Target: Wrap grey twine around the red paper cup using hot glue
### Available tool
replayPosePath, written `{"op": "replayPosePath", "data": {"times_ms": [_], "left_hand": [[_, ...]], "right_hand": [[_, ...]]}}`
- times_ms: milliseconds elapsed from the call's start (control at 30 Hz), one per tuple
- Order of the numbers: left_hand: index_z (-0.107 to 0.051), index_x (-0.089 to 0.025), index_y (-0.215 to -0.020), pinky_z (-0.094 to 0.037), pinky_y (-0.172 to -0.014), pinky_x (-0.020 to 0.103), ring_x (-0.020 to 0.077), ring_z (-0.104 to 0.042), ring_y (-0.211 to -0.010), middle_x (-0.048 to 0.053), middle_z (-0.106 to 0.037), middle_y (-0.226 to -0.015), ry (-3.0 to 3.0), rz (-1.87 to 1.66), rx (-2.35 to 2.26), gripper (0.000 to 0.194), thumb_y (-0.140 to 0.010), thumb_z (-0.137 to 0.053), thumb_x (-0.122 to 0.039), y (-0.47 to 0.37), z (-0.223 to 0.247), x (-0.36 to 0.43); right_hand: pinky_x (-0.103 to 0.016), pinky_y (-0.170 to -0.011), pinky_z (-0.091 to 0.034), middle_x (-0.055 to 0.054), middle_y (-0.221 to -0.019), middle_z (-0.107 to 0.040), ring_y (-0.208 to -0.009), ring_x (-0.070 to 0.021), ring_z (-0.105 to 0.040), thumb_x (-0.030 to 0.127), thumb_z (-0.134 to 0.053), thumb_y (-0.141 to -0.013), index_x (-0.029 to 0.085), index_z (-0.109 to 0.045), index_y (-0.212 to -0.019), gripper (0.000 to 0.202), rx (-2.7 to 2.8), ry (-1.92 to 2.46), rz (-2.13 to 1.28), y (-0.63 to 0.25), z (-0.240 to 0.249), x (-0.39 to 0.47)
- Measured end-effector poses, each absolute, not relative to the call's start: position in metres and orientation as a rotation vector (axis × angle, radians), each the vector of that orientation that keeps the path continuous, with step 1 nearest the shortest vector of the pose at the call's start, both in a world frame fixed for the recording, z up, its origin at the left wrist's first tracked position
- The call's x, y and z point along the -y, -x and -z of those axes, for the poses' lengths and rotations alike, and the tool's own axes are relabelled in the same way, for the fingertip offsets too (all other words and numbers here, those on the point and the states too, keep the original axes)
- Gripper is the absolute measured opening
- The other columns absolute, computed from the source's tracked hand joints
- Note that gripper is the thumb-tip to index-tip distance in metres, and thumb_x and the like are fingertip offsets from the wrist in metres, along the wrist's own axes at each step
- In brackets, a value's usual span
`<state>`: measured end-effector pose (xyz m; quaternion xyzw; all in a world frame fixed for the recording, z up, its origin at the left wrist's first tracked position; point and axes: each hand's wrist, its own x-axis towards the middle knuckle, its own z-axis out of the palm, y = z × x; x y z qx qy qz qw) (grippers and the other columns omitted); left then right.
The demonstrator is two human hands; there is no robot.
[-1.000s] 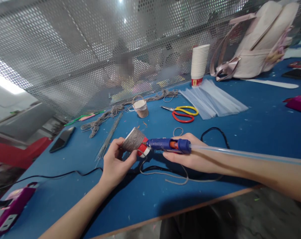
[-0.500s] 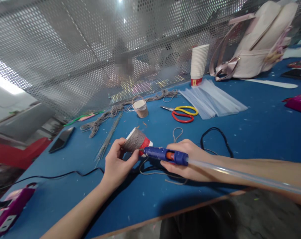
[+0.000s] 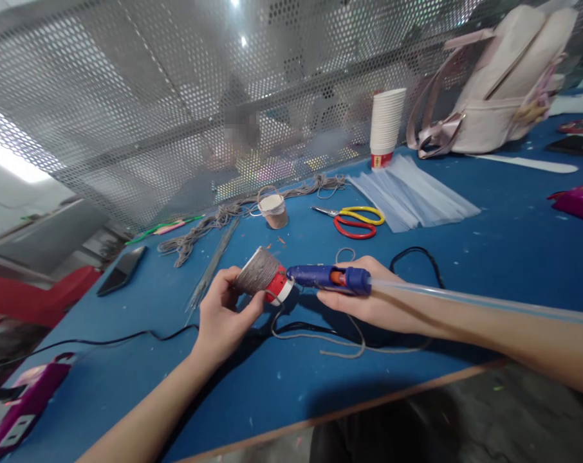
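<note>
My left hand [image 3: 231,308] grips a paper cup [image 3: 278,286] tilted on its side, fingers and thumb around it. Grey cord [image 3: 259,271] is wound about the cup's wider part, while a red and white band near the base stays bare. A loose tail of the cord [image 3: 311,335] trails from the cup over the table. My right hand [image 3: 369,299] is closed around a blue hot glue gun [image 3: 315,276], its handle hidden by the fingers. The gun's nozzle is at the red band, and a long clear glue stick [image 3: 446,297] sticks out of its back.
Behind the cup stand a small cord-handled bucket [image 3: 275,212] and scissors [image 3: 354,222]. Farther back are stacked paper cups [image 3: 387,128], clear plastic strips [image 3: 417,193], a cord bundle [image 3: 224,215] and a backpack [image 3: 494,96]. A phone [image 3: 121,270] and purple power strip [image 3: 26,405] lie left.
My right hand has raised the glue gun slightly, its nozzle shifting up and right along the red band. The cup has turned a little in my left hand, showing more of its base.
</note>
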<state>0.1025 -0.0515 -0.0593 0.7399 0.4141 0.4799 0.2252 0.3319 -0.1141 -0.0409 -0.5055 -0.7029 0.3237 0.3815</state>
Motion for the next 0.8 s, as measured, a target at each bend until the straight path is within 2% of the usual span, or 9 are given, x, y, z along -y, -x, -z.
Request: {"op": "replayPosePath", "data": {"times_ms": [100,233,333,433,533,633,800], "left_hand": [[-0.052,-0.02,-0.076,-0.05,-0.059,0.024,0.0116,-0.055,-0.062,-0.002,-0.056,-0.072,-2.044,-1.324,-1.131,0.021,-0.062,-0.067,-0.025,-0.102,0.058,0.051],[-0.051,-0.02,-0.076,-0.05,-0.059,0.023,0.0114,-0.055,-0.062,-0.003,-0.055,-0.072,-2.027,-1.314,-1.162,0.022,-0.062,-0.067,-0.027,-0.102,0.057,0.051],[-0.052,-0.02,-0.078,-0.051,-0.061,0.025,0.012,-0.056,-0.064,-0.002,-0.056,-0.073,-1.985,-1.29,-1.254,0.024,-0.062,-0.067,-0.029,-0.102,0.056,0.05],[-0.052,-0.02,-0.078,-0.051,-0.063,0.026,0.0127,-0.056,-0.064,-0.002,-0.057,-0.073,-1.955,-1.273,-1.315,0.024,-0.063,-0.066,-0.031,-0.101,0.055,0.048],[-0.052,-0.021,-0.078,-0.051,-0.062,0.026,0.0126,-0.056,-0.063,-0.003,-0.056,-0.071,-1.942,-1.306,-1.346,0.024,-0.062,-0.066,-0.032,-0.099,0.054,0.045],[-0.051,-0.021,-0.079,-0.05,-0.061,0.026,0.0126,-0.055,-0.062,-0.004,-0.055,-0.07,-1.931,-1.338,-1.372,0.025,-0.061,-0.066,-0.031,-0.097,0.051,0.044],[-0.051,-0.021,-0.079,-0.05,-0.06,0.026,0.0128,-0.056,-0.062,-0.003,-0.056,-0.07,-1.942,-1.357,-1.383,0.025,-0.061,-0.066,-0.031,-0.098,0.048,0.047]], "right_hand": [[-0.022,-0.049,-0.03,0.006,-0.052,-0.045,-0.049,-0.0072,-0.035,0.029,-0.058,-0.078,0.019,-0.043,-0.055,0.029,1.771,1.28,-0.828,-0.333,0.041,0.114],[-0.021,-0.05,-0.031,0.006,-0.054,-0.045,-0.049,-0.0073,-0.036,0.029,-0.055,-0.081,0.018,-0.047,-0.061,0.025,1.867,1.181,-0.788,-0.337,0.046,0.11],[-0.022,-0.052,-0.032,0.004,-0.057,-0.048,-0.05,-0.0083,-0.039,0.028,-0.055,-0.081,0.018,-0.05,-0.068,0.017,2.094,0.918,-0.567,-0.345,0.049,0.105],[-0.024,-0.054,-0.031,-0.001,-0.07,-0.055,-0.058,-0.0118,-0.046,0.027,-0.054,-0.082,0.017,-0.052,-0.078,0.011,2.379,0.763,-0.302,-0.358,0.043,0.099],[-0.027,-0.056,-0.03,-0.005,-0.081,-0.058,-0.063,-0.0153,-0.05,0.024,-0.052,-0.083,0.016,-0.054,-0.089,0.01,2.557,0.951,-0.032,-0.371,0.031,0.092],[-0.03,-0.064,-0.033,-0.007,-0.089,-0.06,-0.07,-0.0182,-0.053,0.012,-0.05,-0.079,0.015,-0.055,-0.094,0.016,2.682,1.118,0.165,-0.381,0.026,0.076],[-0.036,-0.075,-0.037,-0.01,-0.094,-0.062,-0.084,-0.0226,-0.057,0.004,-0.047,-0.075,0.016,-0.059,-0.096,0.026,2.881,1.196,0.254,-0.393,0.038,0.045]]}}
